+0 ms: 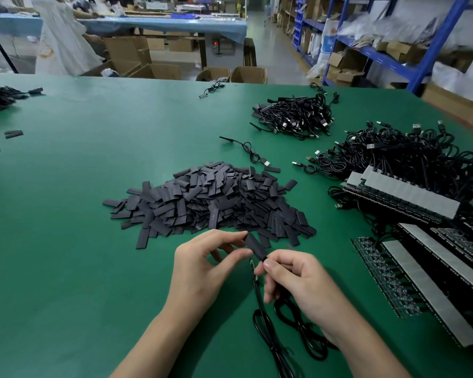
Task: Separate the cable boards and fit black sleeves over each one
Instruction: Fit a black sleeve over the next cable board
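Now, the black sleeve (256,248): we hold it just above the green table (79,214), in front of the sleeve pile (208,203).

- Our left hand (202,266) pinches its upper end between thumb and forefinger, with the other fingers loosely spread.
- Our right hand (298,282) pinches the lower end, where the cable (260,309) runs in. Its other fingers are curled round the cable.
- The cable board is hidden by sleeve or fingertips, so we cannot tell how far in it sits.

Handling, as we judge it:
- The sleeve looks thin, light and soft, like flattened tubing. Squeezing its flat faces would close the mouth; pressing its two edges should open it.
- The board is likely stiff, with delicate joints where the wire meets it. We would grip it at its edges or right at the cable root, and avoid tugging the wire.
- The cable is limp. It falls in loops to the table and should drag little.

Farther out:
- Joined board strips (402,197) with pale backing lie to the right, tangled with cables.
- A cable heap (298,115) sits beyond them.
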Demonstrator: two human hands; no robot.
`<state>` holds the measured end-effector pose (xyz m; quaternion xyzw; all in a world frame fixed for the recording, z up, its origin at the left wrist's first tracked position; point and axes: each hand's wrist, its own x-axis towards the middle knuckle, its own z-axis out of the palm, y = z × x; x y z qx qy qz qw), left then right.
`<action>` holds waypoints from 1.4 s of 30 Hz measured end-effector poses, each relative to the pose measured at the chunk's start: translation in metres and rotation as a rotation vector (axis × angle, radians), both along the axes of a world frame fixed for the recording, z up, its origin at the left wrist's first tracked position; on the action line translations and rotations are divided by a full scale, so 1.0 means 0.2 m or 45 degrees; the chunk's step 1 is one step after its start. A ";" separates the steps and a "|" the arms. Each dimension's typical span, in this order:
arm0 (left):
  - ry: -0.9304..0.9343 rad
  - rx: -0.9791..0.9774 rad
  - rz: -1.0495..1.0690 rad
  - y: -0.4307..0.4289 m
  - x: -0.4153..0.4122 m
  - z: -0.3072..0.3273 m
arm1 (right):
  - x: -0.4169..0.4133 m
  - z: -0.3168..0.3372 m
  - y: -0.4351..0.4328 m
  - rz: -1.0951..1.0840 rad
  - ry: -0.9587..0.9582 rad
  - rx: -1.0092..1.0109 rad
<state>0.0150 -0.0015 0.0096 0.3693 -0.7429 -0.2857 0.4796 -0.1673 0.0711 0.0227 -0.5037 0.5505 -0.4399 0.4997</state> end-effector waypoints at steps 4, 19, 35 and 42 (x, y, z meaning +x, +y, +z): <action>-0.065 -0.013 -0.016 -0.01 0.01 0.00 | 0.01 0.00 0.00 -0.017 0.033 0.023; 0.025 0.129 0.006 0.01 -0.02 0.00 | 0.00 0.02 0.00 -0.030 -0.004 0.006; 0.284 0.420 -0.105 0.02 -0.03 0.01 | 0.00 0.00 0.00 -0.033 0.035 -0.023; 0.684 0.671 -0.153 0.00 -0.03 0.04 | -0.06 -0.01 -0.01 -0.136 0.487 -0.227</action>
